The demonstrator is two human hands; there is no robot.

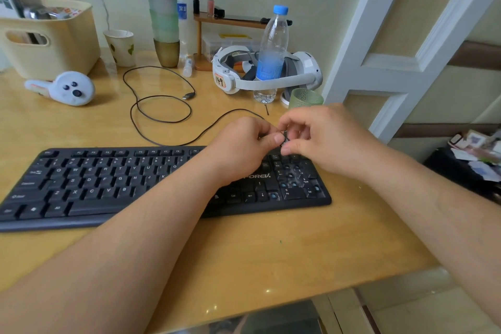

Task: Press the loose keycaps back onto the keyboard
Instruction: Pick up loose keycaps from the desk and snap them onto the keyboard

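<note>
Both my bare arms reach over the black plastic keyboard (162,182). Above its number pad, my left hand (244,144) and right hand (320,138) pinch one small black keycap (286,141), turning it to fit an empty spot.

Left hand (244,141) and right hand (322,138) meet, fingers curled.

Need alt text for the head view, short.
Both hands, left hand and right hand, pinch a small dark keycap above the black keyboard's number pad, where several keys are missing, on a cluttered wooden desk.
</note>
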